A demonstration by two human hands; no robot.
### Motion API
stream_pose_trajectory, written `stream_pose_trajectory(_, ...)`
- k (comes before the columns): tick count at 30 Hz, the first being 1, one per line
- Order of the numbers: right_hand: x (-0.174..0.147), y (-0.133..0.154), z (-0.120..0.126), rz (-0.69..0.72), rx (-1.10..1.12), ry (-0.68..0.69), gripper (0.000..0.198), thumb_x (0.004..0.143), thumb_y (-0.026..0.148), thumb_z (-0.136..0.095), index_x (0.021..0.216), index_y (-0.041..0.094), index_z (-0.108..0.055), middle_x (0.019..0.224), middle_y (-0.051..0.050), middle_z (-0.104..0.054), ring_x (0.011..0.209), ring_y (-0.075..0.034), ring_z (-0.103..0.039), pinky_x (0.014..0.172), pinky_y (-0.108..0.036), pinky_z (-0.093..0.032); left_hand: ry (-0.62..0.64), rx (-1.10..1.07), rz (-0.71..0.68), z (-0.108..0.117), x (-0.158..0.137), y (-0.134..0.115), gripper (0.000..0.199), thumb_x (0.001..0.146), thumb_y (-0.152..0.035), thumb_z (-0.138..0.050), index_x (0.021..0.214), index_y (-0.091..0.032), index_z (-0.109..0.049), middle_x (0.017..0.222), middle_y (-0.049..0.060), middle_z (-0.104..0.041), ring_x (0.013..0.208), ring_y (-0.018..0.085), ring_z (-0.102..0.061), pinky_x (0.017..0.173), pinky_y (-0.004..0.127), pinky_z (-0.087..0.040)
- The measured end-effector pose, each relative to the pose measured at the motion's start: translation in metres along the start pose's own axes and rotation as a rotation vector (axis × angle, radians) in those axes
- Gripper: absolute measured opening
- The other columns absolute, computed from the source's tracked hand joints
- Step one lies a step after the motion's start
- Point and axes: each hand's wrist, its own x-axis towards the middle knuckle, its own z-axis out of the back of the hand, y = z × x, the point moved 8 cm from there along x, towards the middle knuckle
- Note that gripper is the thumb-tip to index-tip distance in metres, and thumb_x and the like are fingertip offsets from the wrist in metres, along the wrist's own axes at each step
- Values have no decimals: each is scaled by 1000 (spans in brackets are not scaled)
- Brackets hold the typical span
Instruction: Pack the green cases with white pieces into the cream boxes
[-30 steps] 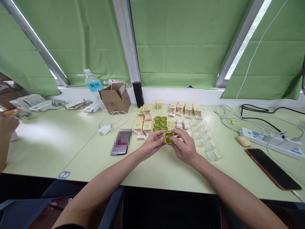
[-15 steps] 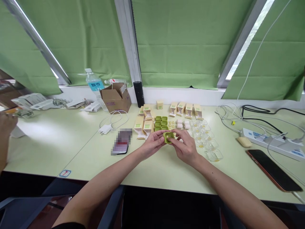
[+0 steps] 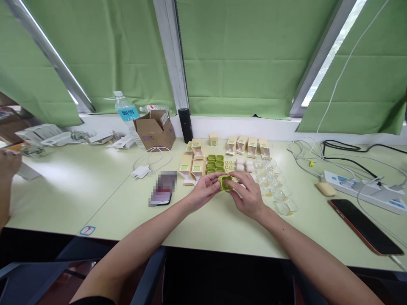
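A small green square cup (image 3: 225,183) is gripped between the thumb and fingers of my left hand (image 3: 205,188), its open side facing me. My right hand (image 3: 248,192) holds the cup's right side, with a fingertip reaching inside it and the thumb below. Whether anything lies under that fingertip cannot be made out. Just beyond my hands stand several more green cups (image 3: 211,158) in rows. Beside them are tiny yellowish pieces (image 3: 227,163), pale pink blocks (image 3: 240,167) and clear plastic shells (image 3: 285,206) with yellow marks.
Open cream cartons (image 3: 185,167) stand behind and left of the cups, with more cartons (image 3: 252,146) at the back. A phone (image 3: 161,192) lies left; another phone (image 3: 365,224) and a power strip (image 3: 365,190) lie right. Another person's hand (image 3: 9,165) is at the far left.
My right thumb has come out of the cup's opening to below its edge, and a finger now reaches inside. The cup has tilted slightly. The other person's hand at far left shifted a little.
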Motion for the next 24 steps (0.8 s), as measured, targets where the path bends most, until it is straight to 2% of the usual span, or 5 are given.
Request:
stream_pose_trajectory(7, -1, -3, -5, -20, -10, 59, 29, 96, 13, -58, 120, 27, -68, 123, -13, -65, 115, -28, -59, 71, -36, -63, -16, 15, -3, 5, 1, 3, 50, 79, -36, -87, 122, -17, -72, 111, 11, -75, 103, 20, -70, 92, 29, -51)
stream_pose_trajectory(13, 10, -11, 6, -65, 14, 95, 39, 95, 23, -62, 133, 24, -58, 133, -15, -62, 126, -32, -58, 91, -48, -60, -108, 30, -84, 15, 2, -4, 48, 78, -37, -87, 118, -16, -72, 111, 10, -75, 104, 20, -70, 93, 29, -53)
stream_pose_trajectory(17, 22, -32, 33, -199, -51, 63, 20, 94, 21, -60, 113, 22, -67, 107, -10, -73, 101, -26, -67, 77, -38, -57, -204, 40, -138, 25, 2, -13, 49, 76, -36, -89, 118, -18, -72, 109, 8, -75, 100, 18, -70, 89, 28, -55)
stream_pose_trajectory(21, 21, -47, 42, -357, -271, 417, 8, 91, 21, -63, 94, 23, -70, 87, -4, -74, 79, -22, -67, 63, -32, -45, -241, 53, -166, 28, 1, -17, 47, 77, -37, -87, 117, -19, -72, 112, 8, -74, 102, 18, -70, 93, 30, -55)
stream_pose_trajectory(24, 6, -39, 41, -317, -359, 695, 7, 84, 23, -73, 90, 24, -70, 84, -4, -73, 77, -23, -65, 60, -31, -40, -237, 72, -188, 27, 1, -18, 47, 79, -38, -85, 118, -19, -70, 113, 8, -74, 103, 20, -70, 94, 33, -56)
